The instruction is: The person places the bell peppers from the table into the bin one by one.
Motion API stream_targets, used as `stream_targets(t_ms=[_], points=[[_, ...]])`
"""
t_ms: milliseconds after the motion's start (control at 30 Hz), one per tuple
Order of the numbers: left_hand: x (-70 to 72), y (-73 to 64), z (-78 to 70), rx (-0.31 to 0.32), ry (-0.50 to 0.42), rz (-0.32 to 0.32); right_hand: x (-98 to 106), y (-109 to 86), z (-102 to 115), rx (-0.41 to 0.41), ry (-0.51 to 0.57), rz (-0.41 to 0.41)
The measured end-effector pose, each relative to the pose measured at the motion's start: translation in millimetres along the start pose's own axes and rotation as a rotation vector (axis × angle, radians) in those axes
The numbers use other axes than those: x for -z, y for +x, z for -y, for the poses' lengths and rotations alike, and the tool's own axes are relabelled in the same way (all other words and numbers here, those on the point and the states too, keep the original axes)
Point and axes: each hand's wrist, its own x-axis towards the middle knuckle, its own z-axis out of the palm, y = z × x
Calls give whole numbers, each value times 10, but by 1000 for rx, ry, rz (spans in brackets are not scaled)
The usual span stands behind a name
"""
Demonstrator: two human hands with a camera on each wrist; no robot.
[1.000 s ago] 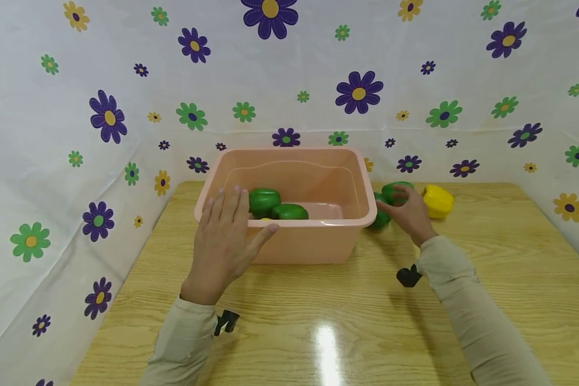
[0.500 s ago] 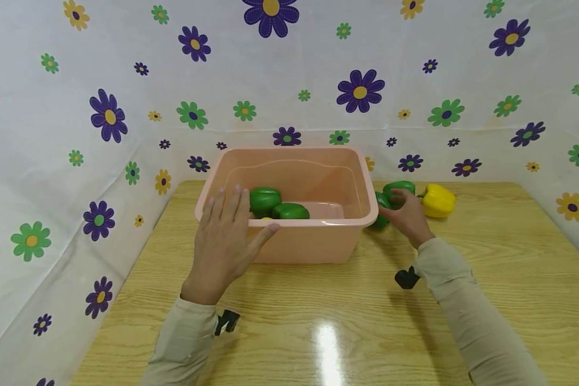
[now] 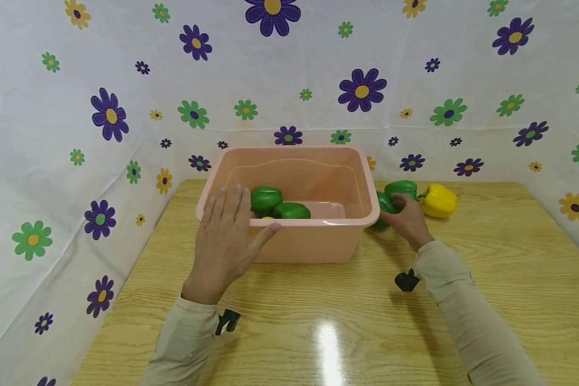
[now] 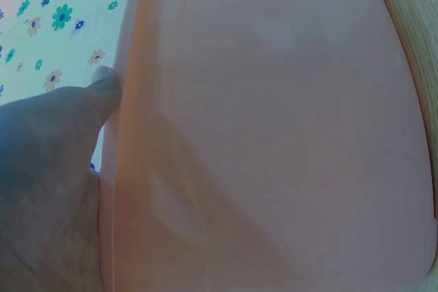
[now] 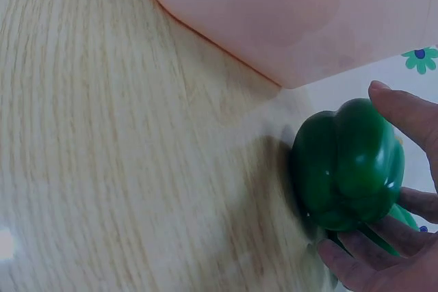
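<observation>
My left hand [image 3: 222,246] rests with straight fingers on the near rim of a pink plastic basin [image 3: 313,241], at its left. The left wrist view shows the thumb [image 4: 106,81] at the rim. Inside the basin lie two green bell peppers [image 3: 266,200] [image 3: 291,210], and a sliver of yellow shows behind the rim. To the basin's right, my right hand [image 3: 410,220] grips a green bell pepper [image 5: 345,169], thumb on one side and fingers on the other. That pepper is low at the table, partly hidden by the hand in the head view.
Just behind the right hand sit another green bell pepper [image 3: 401,187] and a yellow bell pepper [image 3: 439,201]. Everything stands on a wooden table [image 3: 289,321]. A white flowered cloth [image 3: 299,64] hangs behind and at the sides.
The right hand's thumb and fingers have drawn closer together around the green bell pepper. The left hand has stayed on the rim. The head view has shifted slightly.
</observation>
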Motion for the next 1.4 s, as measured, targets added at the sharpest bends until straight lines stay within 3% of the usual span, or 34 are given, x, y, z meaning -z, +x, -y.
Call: stream_targets(t_ms=[300,1400], points=[[-7,9,1,-8,-2,-16,-18,-8,-52,-4,7,2],[39,2,-22,21,-26,18,-51,3,-104,-33,27,14]])
